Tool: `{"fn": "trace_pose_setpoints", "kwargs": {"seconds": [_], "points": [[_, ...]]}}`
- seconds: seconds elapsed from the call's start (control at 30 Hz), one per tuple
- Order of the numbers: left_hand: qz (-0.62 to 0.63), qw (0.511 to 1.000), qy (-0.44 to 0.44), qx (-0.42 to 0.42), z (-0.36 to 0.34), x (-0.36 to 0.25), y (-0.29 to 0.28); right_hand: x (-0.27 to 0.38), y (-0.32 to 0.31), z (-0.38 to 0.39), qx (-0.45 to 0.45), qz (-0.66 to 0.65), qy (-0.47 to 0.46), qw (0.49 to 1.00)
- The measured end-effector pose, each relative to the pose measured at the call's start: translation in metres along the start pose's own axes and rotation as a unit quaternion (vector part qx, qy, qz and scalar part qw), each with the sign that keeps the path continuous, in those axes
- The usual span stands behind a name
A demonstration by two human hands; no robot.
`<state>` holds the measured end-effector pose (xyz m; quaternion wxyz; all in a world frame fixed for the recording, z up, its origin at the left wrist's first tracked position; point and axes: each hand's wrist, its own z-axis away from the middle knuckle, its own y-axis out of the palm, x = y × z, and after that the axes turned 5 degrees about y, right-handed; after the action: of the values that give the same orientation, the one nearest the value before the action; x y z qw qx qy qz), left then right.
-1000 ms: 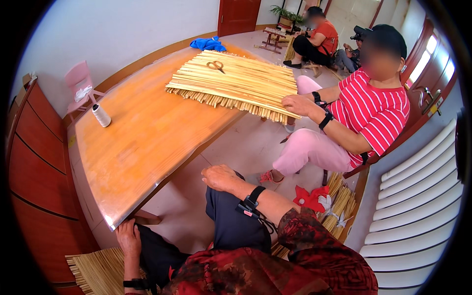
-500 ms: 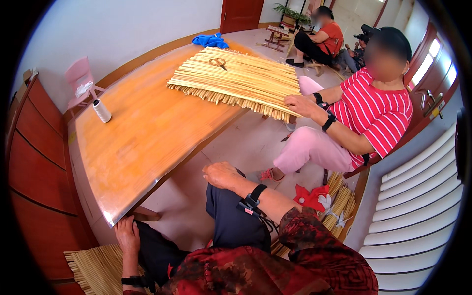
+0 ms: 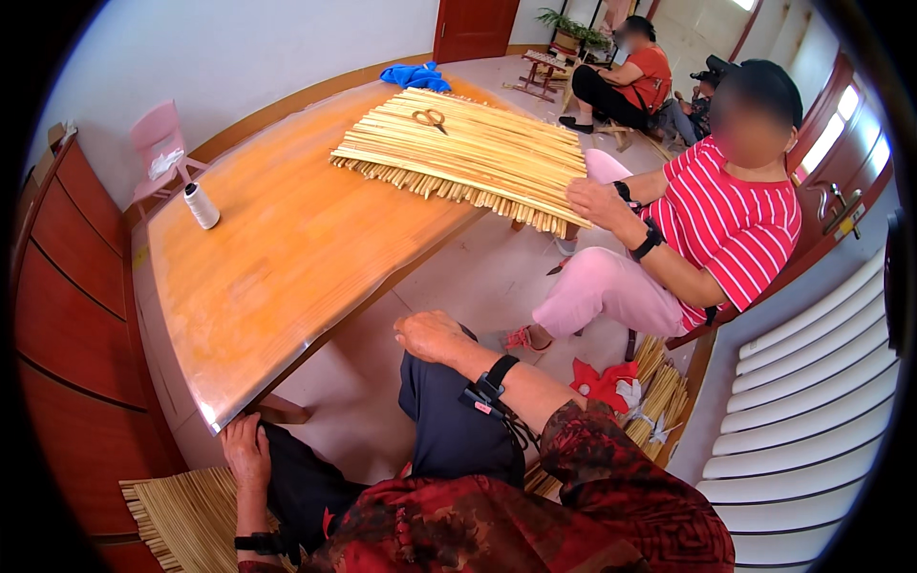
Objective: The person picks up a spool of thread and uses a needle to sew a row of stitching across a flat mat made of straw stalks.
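Just beside the bench (image 3: 277,272), your left hand (image 3: 246,451) lies uncurled: let it relax; right of the bench, your right hand (image 3: 430,336) curls loosely, grip unclear.

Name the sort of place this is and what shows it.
Probably a small craft workroom: a layer of pale sticks lies on the table with scissors on top, and a spool of white thread stands on the same table.

Table (image 3: 258,286) left of centre, stick mat (image 3: 478,158) on its far end top centre, scissors (image 3: 439,125) on mat, cloth (image 3: 415,75) behind mat, thread spool (image 3: 202,207) on table upper left, chair (image 3: 156,134) behind spool, radiator (image 3: 807,411) lower right
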<state>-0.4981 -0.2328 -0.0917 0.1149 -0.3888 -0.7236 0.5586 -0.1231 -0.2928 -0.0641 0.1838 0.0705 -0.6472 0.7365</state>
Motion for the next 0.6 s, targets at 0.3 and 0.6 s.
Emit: {"fn": "trace_pose_setpoints", "kwargs": {"seconds": [0.3, 0.6], "points": [[-0.014, 1.000, 0.006, 0.000, 0.017, -0.004, 0.001, 0.000, 0.002, -0.001, 0.008, 0.007, -0.005, 1.000], [-0.013, 0.999, -0.014, 0.034, 0.035, -0.018, -0.003, 0.000, 0.002, -0.003, 0.020, 0.009, 0.004, 1.000]]}}
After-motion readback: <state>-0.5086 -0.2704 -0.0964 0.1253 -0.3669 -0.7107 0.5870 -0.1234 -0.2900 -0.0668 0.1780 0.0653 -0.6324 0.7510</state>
